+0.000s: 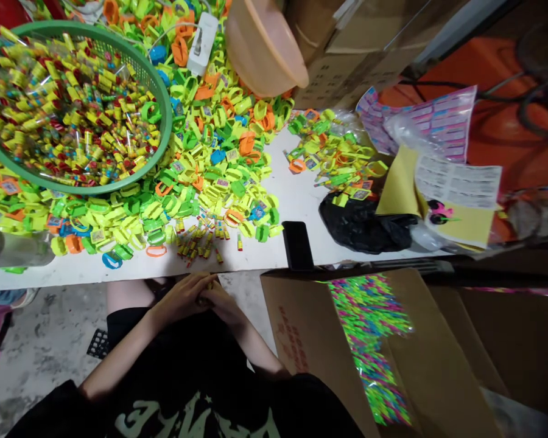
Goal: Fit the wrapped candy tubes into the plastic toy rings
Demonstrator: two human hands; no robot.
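Note:
My left hand (185,296) and my right hand (223,302) are brought together over my lap, just below the table's front edge. The fingers of both are curled against each other, and what lies between them, if anything, is hidden. Closest to them on the table is a small pile of yellow candy tubes (201,240) with red ends. Behind the pile spreads a heap of plastic toy watches (228,176) in yellow, green, orange and blue. At the left a green basket (164,121) stands on the heap, full of similar wrapped tubes.
A black phone (298,244) lies at the table edge. Beyond it are a smaller watch pile (333,152), a black plastic bag (369,231) and printed sheets (459,188). A pink basin (265,48) and white power strip (203,44) sit behind. An open carton (301,334) stands to my right.

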